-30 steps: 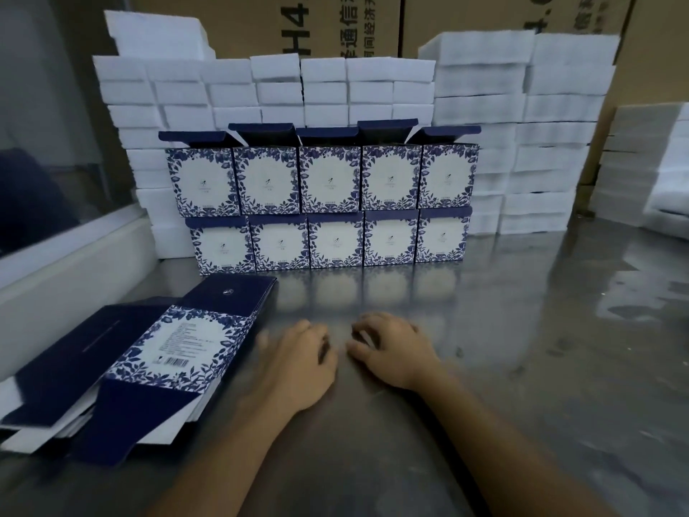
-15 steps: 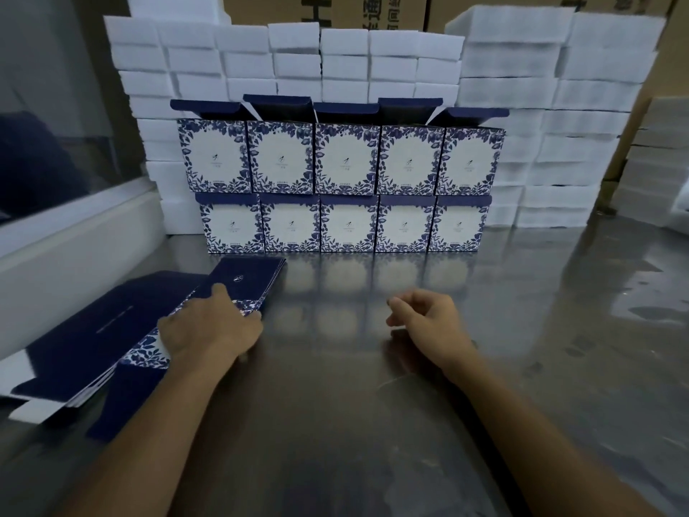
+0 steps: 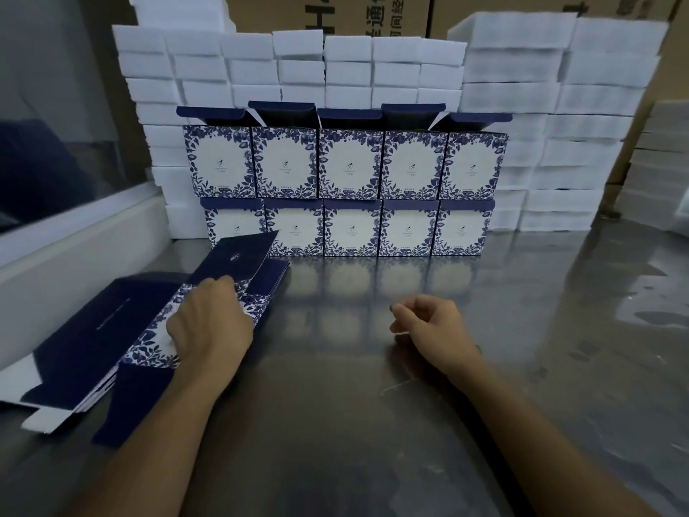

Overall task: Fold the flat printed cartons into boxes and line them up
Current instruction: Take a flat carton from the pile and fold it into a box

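Observation:
A stack of flat blue-and-white floral cartons lies at the left of the steel table. My left hand grips the top flat carton, whose far dark-blue flap is lifted off the stack. My right hand hovers over the table's middle with fingers loosely curled, holding nothing. Folded boxes stand in two rows, one on the other, at the back; the upper row's lids are open.
White foam blocks are piled high behind and to the right of the boxes. Brown shipping cartons rise behind them. A white ledge and glass pane run along the left edge.
My left hand went from the table's middle to the flat stack and lifted the top carton's far end. My right hand moved slightly right and rose off the table.

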